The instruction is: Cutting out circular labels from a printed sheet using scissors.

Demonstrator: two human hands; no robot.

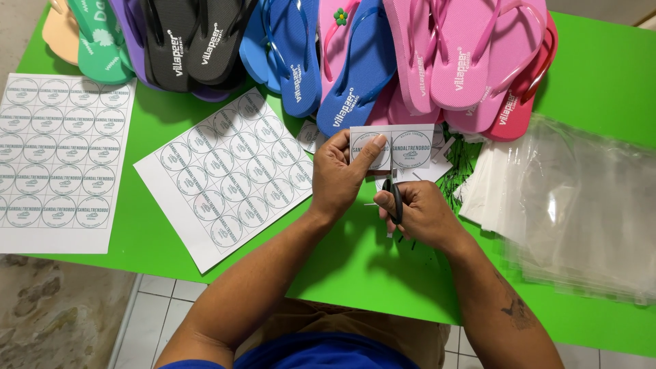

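Note:
My left hand (pixel 339 176) pinches a small white paper strip (pixel 408 147) printed with two round labels, holding it up above the green table (pixel 601 82). Just below the strip, my right hand (pixel 418 213) grips black-handled scissors (pixel 395 202), whose blades point up toward the strip's lower edge. Most of the blades are hidden behind my fingers. A few cut paper pieces (pixel 443 152) lie under the strip.
Two white sheets of round labels lie at left (pixel 58 157) and centre (pixel 229 174). Several flip-flops in black (pixel 191 41), blue (pixel 355 75) and pink (pixel 471 55) crowd the far edge. Clear plastic bags (pixel 581 205) are stacked at right. Small black ties (pixel 463 164) are scattered near them.

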